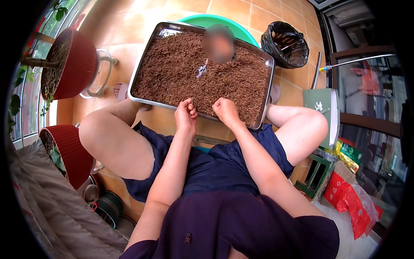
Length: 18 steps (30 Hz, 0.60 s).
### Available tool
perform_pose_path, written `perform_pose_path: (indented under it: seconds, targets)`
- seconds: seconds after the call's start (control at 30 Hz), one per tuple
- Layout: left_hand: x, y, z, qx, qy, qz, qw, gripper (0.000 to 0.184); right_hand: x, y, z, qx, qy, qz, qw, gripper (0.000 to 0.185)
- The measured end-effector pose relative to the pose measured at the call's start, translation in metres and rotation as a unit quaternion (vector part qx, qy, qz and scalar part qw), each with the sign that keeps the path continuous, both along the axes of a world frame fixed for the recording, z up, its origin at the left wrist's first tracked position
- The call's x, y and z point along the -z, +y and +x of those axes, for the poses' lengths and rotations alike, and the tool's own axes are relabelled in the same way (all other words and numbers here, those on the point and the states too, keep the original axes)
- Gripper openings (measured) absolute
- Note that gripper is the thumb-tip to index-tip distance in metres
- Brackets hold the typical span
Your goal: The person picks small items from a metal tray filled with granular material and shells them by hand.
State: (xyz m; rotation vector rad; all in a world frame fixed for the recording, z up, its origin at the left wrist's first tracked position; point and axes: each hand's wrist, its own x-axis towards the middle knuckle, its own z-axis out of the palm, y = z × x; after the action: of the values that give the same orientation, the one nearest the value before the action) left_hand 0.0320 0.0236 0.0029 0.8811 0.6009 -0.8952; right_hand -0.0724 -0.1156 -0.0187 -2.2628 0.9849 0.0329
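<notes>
A large metal tray [142, 96] filled with brown, crumbly soil-like material [181, 64] lies in front of me, between my knees. At its near edge my left hand [186, 115] is turned partly palm up with the fingers curled in. Beside it, my right hand [226, 113] is closed in a pinch just over the near part of the brown material. Whatever either hand holds, if anything, is too small or hidden to make out. A small whitish-blue bit [201, 71] lies on the material. Near the tray's far side, a round blurred patch hides what is there.
Under the tray's far edge shows a green basin [207, 20]. A bin lined with a black bag [285, 45] stands at the far right. Red plant pots [77, 62] are on the left. A green book [320, 108] and red packaging [347, 203] lie to the right.
</notes>
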Motion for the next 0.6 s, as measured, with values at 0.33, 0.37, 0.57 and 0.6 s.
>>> perform_pose_path:
  seconds: [0.33,0.37,0.57,0.6]
  targets:
    - [-0.003,-0.009,-0.007,0.011,0.001,0.021,1.000,0.020,-0.012,-0.028,-0.008,0.211,-0.177,0.334,0.901,0.019]
    - [-0.005,-0.010,-0.008,0.011,0.008,0.032,0.999,0.021,-0.019,-0.023,-0.005,0.211,-0.200,0.334,0.897,0.020]
    - [-0.005,-0.010,-0.011,-0.022,0.032,-0.033,0.999,0.025,-0.054,0.019,0.019,0.037,-0.215,0.399,0.890,0.020]
    - [-0.004,-0.009,-0.010,-0.039,0.038,-0.033,0.998,0.025,-0.050,0.017,0.020,0.038,-0.205,0.337,0.918,0.019]
